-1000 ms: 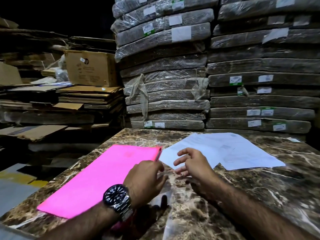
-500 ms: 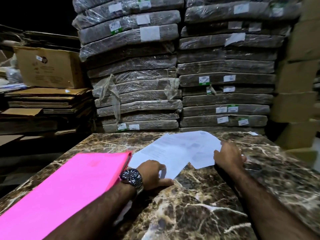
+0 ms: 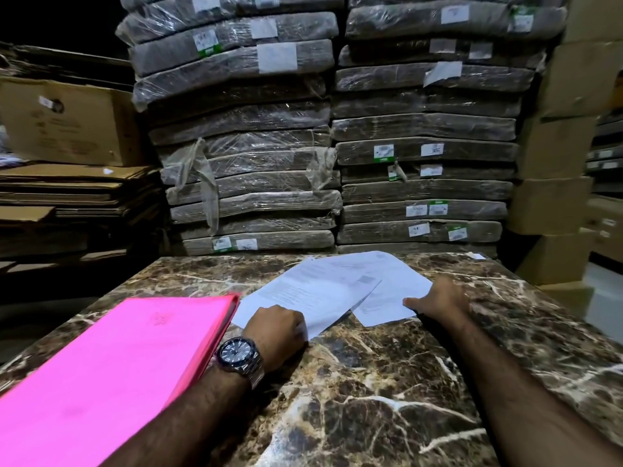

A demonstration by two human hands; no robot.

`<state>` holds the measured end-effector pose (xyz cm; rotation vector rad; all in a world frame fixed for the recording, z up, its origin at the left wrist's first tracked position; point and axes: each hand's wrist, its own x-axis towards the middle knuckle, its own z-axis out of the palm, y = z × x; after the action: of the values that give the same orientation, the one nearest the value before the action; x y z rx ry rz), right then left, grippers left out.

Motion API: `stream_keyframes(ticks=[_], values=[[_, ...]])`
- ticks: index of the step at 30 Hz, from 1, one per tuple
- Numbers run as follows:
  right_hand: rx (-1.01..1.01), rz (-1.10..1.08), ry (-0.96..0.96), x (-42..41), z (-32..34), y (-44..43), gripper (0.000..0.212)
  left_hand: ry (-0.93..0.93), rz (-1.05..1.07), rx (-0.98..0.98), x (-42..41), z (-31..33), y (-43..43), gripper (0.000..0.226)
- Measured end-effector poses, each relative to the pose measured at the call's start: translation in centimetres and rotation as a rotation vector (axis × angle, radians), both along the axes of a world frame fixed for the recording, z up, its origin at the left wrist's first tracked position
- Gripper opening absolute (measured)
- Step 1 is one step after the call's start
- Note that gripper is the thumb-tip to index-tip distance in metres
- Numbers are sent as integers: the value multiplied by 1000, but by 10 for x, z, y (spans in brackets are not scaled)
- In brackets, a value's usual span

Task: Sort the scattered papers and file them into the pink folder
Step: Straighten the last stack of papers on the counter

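A closed pink folder (image 3: 135,358) lies on the left side of the marble table (image 3: 371,399). Right of it, several white printed papers (image 3: 330,288) lie overlapping and askew. My left hand (image 3: 274,330), with a wristwatch on the wrist, has its fingers curled at the near corner of the front sheet and pinches it. My right hand (image 3: 440,299) rests on the right corner of the rear sheet, its thumb stretched flat along the paper's edge. The right hand's fingers are hidden behind it.
Tall stacks of plastic-wrapped flat bundles (image 3: 330,146) rise right behind the table's far edge. Flattened cardboard and a brown box (image 3: 67,123) sit to the left. Cardboard boxes (image 3: 559,163) are stacked on the right. A small paper scrap (image 3: 475,255) lies at the far right corner.
The view has turned right and moved closer. My left hand went onto the near sheet's corner. My right hand reached out to the right edge of the papers and stays there.
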<state>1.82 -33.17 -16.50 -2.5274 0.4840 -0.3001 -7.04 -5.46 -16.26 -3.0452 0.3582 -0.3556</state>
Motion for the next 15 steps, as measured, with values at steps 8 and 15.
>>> stream_keyframes(ticks=[8, 15], values=[[-60, -161, 14, -1, -2, -2, 97, -37, 37, -123, 2, -6, 14, 28], [62, -69, -24, -5, 4, 4, 65, -122, 91, -196, 0, -3, 3, 18]])
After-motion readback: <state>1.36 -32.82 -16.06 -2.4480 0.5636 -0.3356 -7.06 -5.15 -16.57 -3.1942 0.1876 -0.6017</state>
